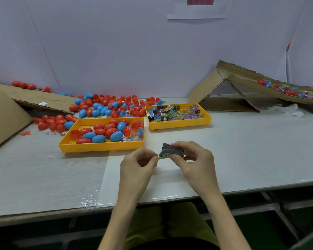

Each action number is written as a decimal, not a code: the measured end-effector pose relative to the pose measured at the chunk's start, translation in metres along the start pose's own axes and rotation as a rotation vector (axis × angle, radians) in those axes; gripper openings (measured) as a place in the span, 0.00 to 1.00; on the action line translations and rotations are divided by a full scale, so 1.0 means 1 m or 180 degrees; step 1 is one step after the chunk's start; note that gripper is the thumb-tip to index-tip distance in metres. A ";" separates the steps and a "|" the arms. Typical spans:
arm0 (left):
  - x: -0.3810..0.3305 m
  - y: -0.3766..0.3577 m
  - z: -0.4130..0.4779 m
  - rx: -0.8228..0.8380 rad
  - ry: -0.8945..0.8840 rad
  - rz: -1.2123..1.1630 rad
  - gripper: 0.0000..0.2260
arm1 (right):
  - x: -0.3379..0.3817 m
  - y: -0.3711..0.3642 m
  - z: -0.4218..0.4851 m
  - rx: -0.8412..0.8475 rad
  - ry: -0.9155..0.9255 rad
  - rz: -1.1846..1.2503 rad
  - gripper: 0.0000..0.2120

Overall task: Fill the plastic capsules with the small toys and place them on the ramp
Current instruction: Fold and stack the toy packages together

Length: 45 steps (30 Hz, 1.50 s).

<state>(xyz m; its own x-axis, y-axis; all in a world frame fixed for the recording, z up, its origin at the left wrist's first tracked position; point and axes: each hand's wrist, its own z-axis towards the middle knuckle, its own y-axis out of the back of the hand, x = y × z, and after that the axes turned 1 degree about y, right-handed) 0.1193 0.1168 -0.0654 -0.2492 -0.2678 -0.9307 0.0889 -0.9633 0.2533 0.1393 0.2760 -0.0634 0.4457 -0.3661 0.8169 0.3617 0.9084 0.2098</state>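
Head view: my right fingers grip the toys; my left fingers pinch one edge. I'd best peel slowly toward nine o'clock.

Holds both bare forearms forward, wrists angled inward, hands nearly meeting. Grips a small toy in the right hand, thumb on its near side, fingers curled round behind. Pinches its left corner between thumb and forefinger of the left hand, remaining fingers curled toward the palm.
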 end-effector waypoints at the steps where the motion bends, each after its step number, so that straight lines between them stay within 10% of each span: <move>1: 0.000 0.000 0.000 0.0013 0.0005 -0.0012 0.07 | 0.000 0.000 0.000 -0.0017 -0.0003 -0.0008 0.17; 15: -0.005 0.002 0.000 0.0089 0.0172 -0.0313 0.06 | -0.017 0.018 0.110 -0.0491 -0.0727 -0.0178 0.12; 26: -0.004 0.004 0.000 0.0141 0.0121 -0.0346 0.07 | -0.058 0.026 0.214 0.0798 -0.2100 -0.1003 0.13; 45: -0.003 0.003 0.001 0.0169 0.0178 -0.0388 0.06 | -0.071 -0.009 0.235 0.1001 -0.1554 -0.2521 0.13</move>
<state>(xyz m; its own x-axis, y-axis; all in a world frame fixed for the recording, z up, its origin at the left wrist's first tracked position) 0.1198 0.1145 -0.0612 -0.2009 -0.1485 -0.9683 0.0098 -0.9887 0.1496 -0.0882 0.3415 0.0028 -0.2447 -0.8333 0.4957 0.1439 0.4744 0.8685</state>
